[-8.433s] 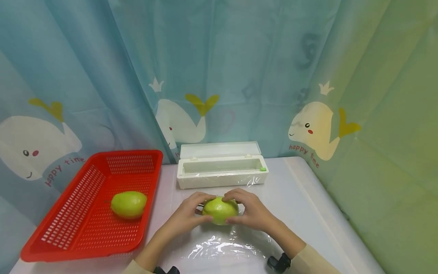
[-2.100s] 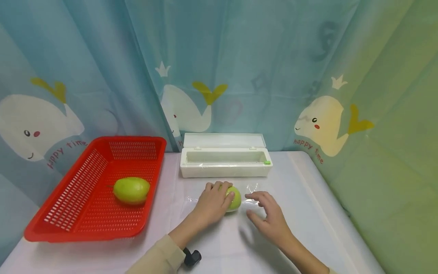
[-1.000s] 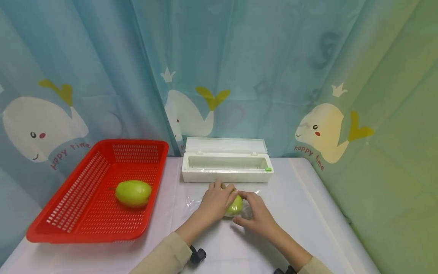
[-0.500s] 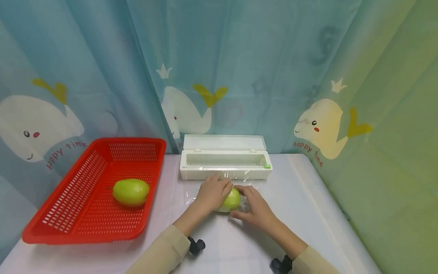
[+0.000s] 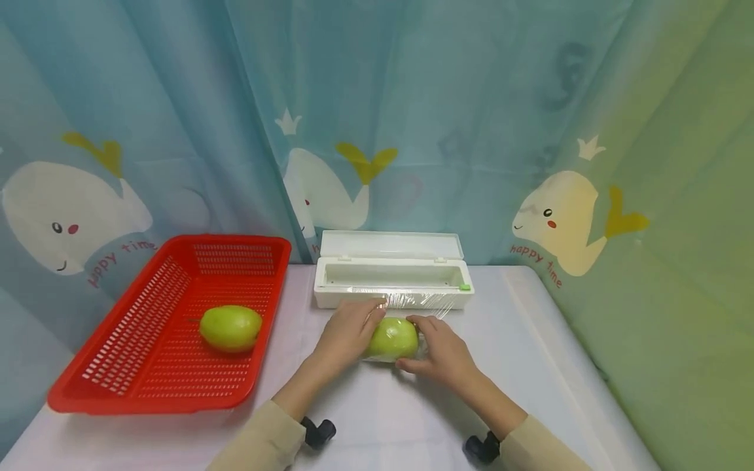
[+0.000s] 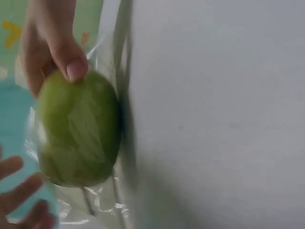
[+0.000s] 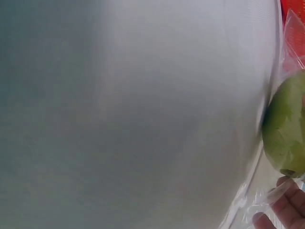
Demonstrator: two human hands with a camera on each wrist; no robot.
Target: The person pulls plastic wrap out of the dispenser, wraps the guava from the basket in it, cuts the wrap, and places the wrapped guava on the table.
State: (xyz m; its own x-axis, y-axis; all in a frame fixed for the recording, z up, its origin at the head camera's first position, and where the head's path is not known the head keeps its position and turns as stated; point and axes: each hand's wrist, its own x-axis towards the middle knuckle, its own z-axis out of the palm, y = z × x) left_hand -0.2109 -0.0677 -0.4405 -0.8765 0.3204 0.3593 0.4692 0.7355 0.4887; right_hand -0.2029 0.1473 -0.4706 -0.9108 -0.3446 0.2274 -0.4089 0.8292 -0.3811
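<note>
A green pear [image 5: 393, 338] with clear cling film [image 5: 412, 301] around it lies on the table, its stem end to the left in the left wrist view. My right hand [image 5: 442, 350] holds the pear's right end, thumb in front and fingers behind. In the left wrist view that thumb presses on the film-covered pear [image 6: 81, 133]. My left hand [image 5: 346, 330] is at the pear's upper left; its fingers [image 6: 21, 193] look spread and off the fruit in the left wrist view. Film edges stick out at both ends of the pear.
Behind the hands stands a white film dispenser box [image 5: 394, 278], lid up, with a small green slider [image 5: 465, 287]. To the left, a red plastic basket [image 5: 177, 392] holds another green pear [image 5: 230, 328]. A printed curtain [image 5: 448, 98] hangs behind the table.
The pear went from bare in both hands to lying wrapped in film. Lately my left hand has moved left off the pear's top, exposing more of it; my right hand stays at the right end.
</note>
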